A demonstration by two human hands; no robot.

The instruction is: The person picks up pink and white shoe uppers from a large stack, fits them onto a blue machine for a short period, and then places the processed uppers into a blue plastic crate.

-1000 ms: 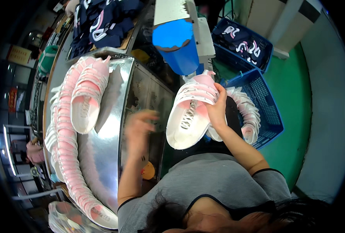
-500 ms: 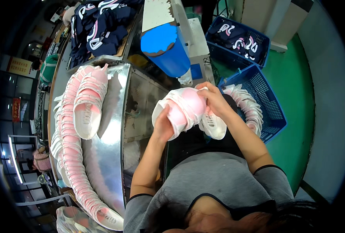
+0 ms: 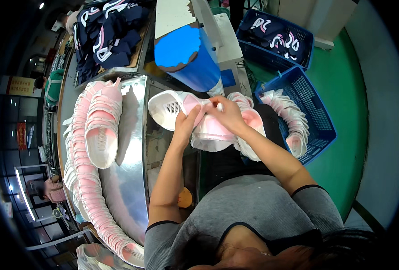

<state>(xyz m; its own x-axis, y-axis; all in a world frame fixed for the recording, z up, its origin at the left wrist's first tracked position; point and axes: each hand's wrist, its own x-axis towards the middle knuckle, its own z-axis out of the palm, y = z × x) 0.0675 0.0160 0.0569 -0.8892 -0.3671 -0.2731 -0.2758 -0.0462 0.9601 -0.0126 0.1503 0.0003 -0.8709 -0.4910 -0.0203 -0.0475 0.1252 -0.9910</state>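
Above my lap, my left hand (image 3: 187, 123) is closed on a pink and white shoe upper (image 3: 163, 110), whose rounded, laced end points left. My right hand (image 3: 228, 116) has its fingers closed at the same upper's right end, close beside the left hand. Exactly what the right fingertips pinch is hidden. Below and right of the hands, more pink and white uppers (image 3: 215, 137) rest against my dark trousers. The nearest part of one hangs under my right wrist.
A long nested row of uppers (image 3: 87, 175) curves along the metal table (image 3: 129, 189) at left. The blue cylinder (image 3: 188, 58) of a machine stands ahead. Blue crates (image 3: 320, 121) on the right hold uppers; dark navy pieces (image 3: 111, 36) are piled at far left.
My hands have come close together, the right one moving left. One upper now extends to the left of the left hand, while others hang below and to the right.
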